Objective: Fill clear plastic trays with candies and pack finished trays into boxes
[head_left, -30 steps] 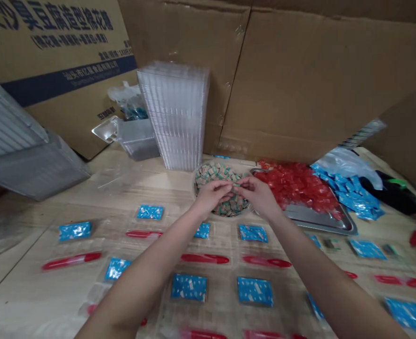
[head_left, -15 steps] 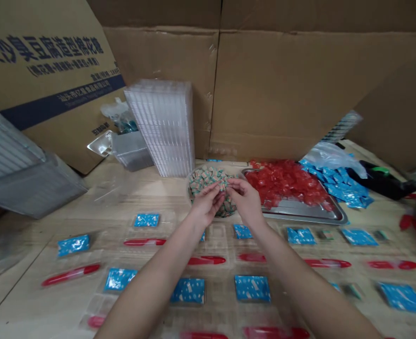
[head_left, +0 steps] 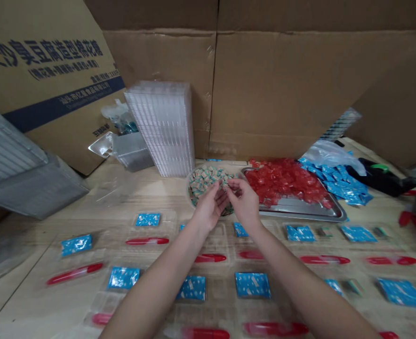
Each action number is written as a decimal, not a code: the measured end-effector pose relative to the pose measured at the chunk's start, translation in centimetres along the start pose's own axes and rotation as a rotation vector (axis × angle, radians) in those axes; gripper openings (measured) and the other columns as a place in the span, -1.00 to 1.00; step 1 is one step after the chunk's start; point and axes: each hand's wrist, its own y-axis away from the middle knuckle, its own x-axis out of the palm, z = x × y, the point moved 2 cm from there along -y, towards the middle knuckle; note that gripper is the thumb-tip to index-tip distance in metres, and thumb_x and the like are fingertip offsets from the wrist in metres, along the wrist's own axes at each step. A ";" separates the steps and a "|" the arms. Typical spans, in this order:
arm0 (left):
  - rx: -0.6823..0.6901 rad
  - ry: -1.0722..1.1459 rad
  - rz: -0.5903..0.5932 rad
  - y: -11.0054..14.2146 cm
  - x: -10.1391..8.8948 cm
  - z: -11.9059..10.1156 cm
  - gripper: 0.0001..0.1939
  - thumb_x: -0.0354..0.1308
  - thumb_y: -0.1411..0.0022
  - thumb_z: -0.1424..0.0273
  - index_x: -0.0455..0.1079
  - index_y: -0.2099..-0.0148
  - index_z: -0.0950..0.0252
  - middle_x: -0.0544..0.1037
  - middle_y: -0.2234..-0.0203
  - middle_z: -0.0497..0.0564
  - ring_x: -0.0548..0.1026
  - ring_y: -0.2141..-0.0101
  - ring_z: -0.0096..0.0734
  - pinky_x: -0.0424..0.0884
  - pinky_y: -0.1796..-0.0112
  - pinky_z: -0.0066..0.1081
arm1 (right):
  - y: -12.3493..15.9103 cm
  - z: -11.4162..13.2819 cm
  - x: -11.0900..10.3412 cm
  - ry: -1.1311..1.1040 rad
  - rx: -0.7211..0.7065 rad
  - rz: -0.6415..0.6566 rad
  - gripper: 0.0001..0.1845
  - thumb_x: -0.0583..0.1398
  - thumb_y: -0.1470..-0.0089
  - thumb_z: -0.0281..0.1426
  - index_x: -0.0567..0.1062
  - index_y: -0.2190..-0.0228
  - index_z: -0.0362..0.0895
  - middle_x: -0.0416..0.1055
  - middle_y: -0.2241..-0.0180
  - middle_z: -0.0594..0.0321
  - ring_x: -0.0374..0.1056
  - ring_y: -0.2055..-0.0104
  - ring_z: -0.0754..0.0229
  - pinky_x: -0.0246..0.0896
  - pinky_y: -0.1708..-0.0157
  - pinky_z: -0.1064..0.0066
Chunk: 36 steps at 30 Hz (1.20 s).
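A round tub point(head_left: 189, 197) holds many small tan-and-green packets point(head_left: 204, 179). Over its front edge, my left hand point(head_left: 208, 207) is half curled, the thumb apart from the fingers, with nothing clearly seen in it. My right hand point(head_left: 245, 200) is beside it, thumb and fingertips pinched on what looks like one small tan-and-green packet point(head_left: 225, 185), partly hidden by the fingers. The fingertips of both hands are close together. In front of the tub are clear plastic trays point(head_left: 219, 238) with blue packets point(head_left: 253, 285) and red pen-shaped pieces point(head_left: 210, 258).
A metal tray point(head_left: 300, 213) heaped with red wrapped pieces point(head_left: 285, 181) stands right of the tub. Blue packets point(head_left: 349, 183) lie in a pile beyond it. Stacked clear trays point(head_left: 164, 127) rise behind left, more point(head_left: 28, 174) at far left. Cardboard point(head_left: 282, 89) walls the back.
My left thumb and fingers have parted from their pinch near the small packet. My right hand stays pinched in nearly the same place. The view has shifted slightly.
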 end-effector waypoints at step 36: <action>0.318 -0.296 0.136 0.5 -0.9 -0.5 -0.71 0.22 -0.01 0.46 0.48 0.15 0.24 0.53 0.19 -0.02 0.46 0.23 -0.47 0.35 0.15 -0.46 | 0.9 1.8 -0.8 0.308 -0.257 0.184 -0.76 0.12 0.04 -0.44 0.51 0.30 -0.08 0.46 0.35 0.20 0.33 0.31 0.14 0.24 0.24 0.27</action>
